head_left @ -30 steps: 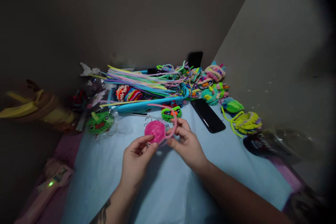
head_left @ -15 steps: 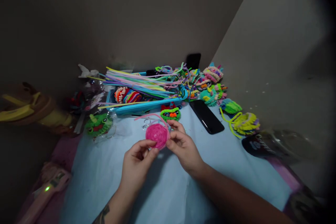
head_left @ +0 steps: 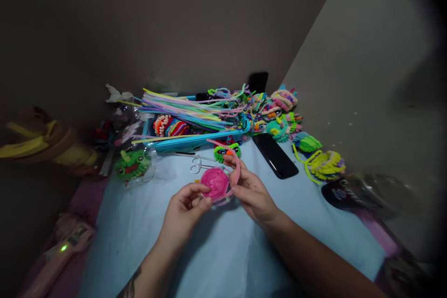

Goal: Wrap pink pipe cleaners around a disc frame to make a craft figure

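1. Nearest, the left hand (head_left: 184,210) pinched the near-left edge of the pink coil (head_left: 213,182) between thumb and fingers.
2. The right hand (head_left: 254,196), fingers bent, pinched the pink strand (head_left: 238,166) just right of the coil.
3. The coil sat between both hands, seemingly above the cloth (head_left: 223,251).
4. The step looked like winding strand round coil; next called for a steady left pinch while the right guided strand along the rim.
5. Farther lay scissors (head_left: 196,165), then the tray (head_left: 195,141).
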A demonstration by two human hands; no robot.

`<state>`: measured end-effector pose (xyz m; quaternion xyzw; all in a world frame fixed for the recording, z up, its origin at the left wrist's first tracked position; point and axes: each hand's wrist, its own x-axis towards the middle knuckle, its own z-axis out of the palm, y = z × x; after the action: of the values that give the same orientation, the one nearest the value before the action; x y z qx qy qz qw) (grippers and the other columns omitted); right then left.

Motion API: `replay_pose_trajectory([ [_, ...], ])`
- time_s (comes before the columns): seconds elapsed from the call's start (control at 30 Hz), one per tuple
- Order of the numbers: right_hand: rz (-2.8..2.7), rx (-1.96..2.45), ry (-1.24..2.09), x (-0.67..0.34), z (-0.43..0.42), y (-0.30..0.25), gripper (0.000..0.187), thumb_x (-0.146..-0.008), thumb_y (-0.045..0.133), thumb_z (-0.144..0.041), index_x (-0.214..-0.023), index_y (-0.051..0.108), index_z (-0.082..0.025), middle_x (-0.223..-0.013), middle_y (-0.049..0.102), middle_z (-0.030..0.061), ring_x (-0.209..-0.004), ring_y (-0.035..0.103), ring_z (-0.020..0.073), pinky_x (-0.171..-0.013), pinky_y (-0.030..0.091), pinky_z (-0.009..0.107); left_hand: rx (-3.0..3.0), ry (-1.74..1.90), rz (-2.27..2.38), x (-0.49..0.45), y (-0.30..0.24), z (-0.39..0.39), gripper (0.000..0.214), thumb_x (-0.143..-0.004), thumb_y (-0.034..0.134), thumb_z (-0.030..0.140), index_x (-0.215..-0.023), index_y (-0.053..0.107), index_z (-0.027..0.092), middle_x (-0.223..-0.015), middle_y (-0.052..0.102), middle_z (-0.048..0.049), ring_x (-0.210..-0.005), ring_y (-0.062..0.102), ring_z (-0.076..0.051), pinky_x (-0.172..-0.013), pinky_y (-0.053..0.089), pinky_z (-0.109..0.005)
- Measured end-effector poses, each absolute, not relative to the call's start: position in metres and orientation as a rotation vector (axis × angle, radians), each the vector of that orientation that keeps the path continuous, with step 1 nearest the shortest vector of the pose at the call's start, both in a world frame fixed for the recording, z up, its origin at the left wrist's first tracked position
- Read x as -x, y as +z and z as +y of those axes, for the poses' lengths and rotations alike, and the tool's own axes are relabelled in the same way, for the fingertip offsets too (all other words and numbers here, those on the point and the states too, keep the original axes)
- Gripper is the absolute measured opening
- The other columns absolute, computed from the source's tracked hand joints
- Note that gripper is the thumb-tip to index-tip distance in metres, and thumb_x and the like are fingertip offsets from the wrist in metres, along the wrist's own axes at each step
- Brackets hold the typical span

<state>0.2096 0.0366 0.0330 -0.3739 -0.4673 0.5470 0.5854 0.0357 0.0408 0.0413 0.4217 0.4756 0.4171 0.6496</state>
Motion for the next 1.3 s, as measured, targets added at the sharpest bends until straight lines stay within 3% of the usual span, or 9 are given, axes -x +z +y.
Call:
replay_pose_trajectory([
  [0.13,-1.237,0.844,1.281,-0.217,0.038,0.034,0.020,-0.070,0.074,-0.040,-0.075,0.066,-0.022,-0.137,0.043,0.0063,-0.135,0.028,0.0288,-0.106,0.029,0.043,-0.936,0.928,1.034,-0.034,0.039,0.041,0.033,-0.057,0.081,0.036,-0.078,0.066,0.015,-0.053,0.046,0.0059,-0.049,0.036,-0.004,-0.049,0.027,-0.015],
  [0.23,-1.271,0.874,1.237,-0.222,0.040,0.033,0.020,-0.067,0.076,-0.039,-0.069,0.065,-0.022,-0.132,0.047,0.0060,-0.129,0.037,0.0283,-0.101,0.034,0.041,-0.915,0.910,1.025,-0.032,0.038,0.041,0.033,-0.057,0.082,0.036,-0.078,0.066,0.015,-0.052,0.045,0.0063,-0.048,0.036,-0.004,-0.048,0.027,-0.014],
  [0.37,-1.184,0.957,1.067,-0.226,0.043,0.031,0.020,-0.063,0.080,-0.036,-0.067,0.066,-0.022,-0.102,0.060,0.0046,-0.101,0.055,0.0216,-0.091,0.040,0.037,-0.878,0.921,1.008,-0.032,0.039,0.043,0.037,-0.055,0.083,0.036,-0.079,0.066,0.014,-0.057,0.053,0.0037,-0.052,0.043,-0.005,-0.051,0.032,-0.015],
  [0.53,-1.176,0.912,1.017,-0.221,0.046,0.030,0.015,-0.068,0.077,-0.031,-0.068,0.065,-0.022,-0.073,0.062,0.0009,-0.081,0.057,0.0179,-0.081,0.044,0.034,-0.910,0.900,1.007,-0.032,0.039,0.042,0.037,-0.056,0.082,0.037,-0.079,0.064,0.014,-0.059,0.053,0.0029,-0.053,0.044,-0.006,-0.052,0.033,-0.016],
  [0.8,-1.020,0.988,1.172,-0.215,0.046,0.022,0.020,-0.066,0.078,-0.027,-0.072,0.060,-0.020,-0.076,0.062,-0.0005,-0.078,0.057,0.0156,-0.073,0.045,0.029,-1.066,0.886,1.020,-0.033,0.037,0.039,0.033,-0.067,0.075,0.040,-0.084,0.062,0.015,-0.055,0.044,0.0058,-0.050,0.036,-0.005,-0.049,0.027,-0.016],
  [0.97,-0.823,1.006,1.215,-0.211,0.044,0.018,0.029,-0.063,0.080,-0.025,-0.079,0.057,-0.021,-0.076,0.060,-0.0034,-0.070,0.055,0.0108,-0.064,0.043,0.021,-1.086,1.066,1.105,-0.037,0.038,0.037,0.039,-0.073,0.070,0.035,-0.105,0.051,0.022,-0.088,0.058,0.0014,-0.055,0.041,-0.004,-0.052,0.034,-0.017],
  [1.1,-0.722,0.993,1.126,-0.205,0.043,0.020,0.029,-0.065,0.079,-0.024,-0.082,0.055,-0.022,-0.074,0.060,-0.0046,-0.069,0.055,0.0092,-0.064,0.043,0.019,-1.029,1.058,1.169,-0.041,0.031,0.039,0.035,-0.068,0.075,0.033,-0.087,0.049,0.020,-0.064,0.046,0.0082,-0.051,0.040,-0.005,-0.049,0.033,-0.016],
  [1.2,-0.687,1.010,1.038,-0.201,0.041,0.020,0.029,-0.066,0.079,-0.023,-0.082,0.055,-0.022,-0.076,0.058,-0.0047,-0.071,0.054,0.0089,-0.065,0.043,0.019,-0.905,0.910,1.093,-0.044,0.028,0.039,0.042,-0.059,0.081,0.031,-0.089,0.055,0.017,-0.075,0.054,0.0049,-0.054,0.044,-0.004,-0.054,0.038,-0.018],
  [1.3,-0.692,1.004,1.047,-0.196,0.038,0.019,0.029,-0.066,0.079,-0.022,-0.081,0.054,-0.021,-0.074,0.058,-0.0048,-0.069,0.054,0.0087,-0.065,0.043,0.019,-0.855,0.815,1.005,-0.048,0.030,0.037,0.041,-0.059,0.081,0.031,-0.093,0.064,0.016,-0.075,0.058,0.0022,-0.057,0.046,-0.005,-0.058,0.039,-0.018],
])
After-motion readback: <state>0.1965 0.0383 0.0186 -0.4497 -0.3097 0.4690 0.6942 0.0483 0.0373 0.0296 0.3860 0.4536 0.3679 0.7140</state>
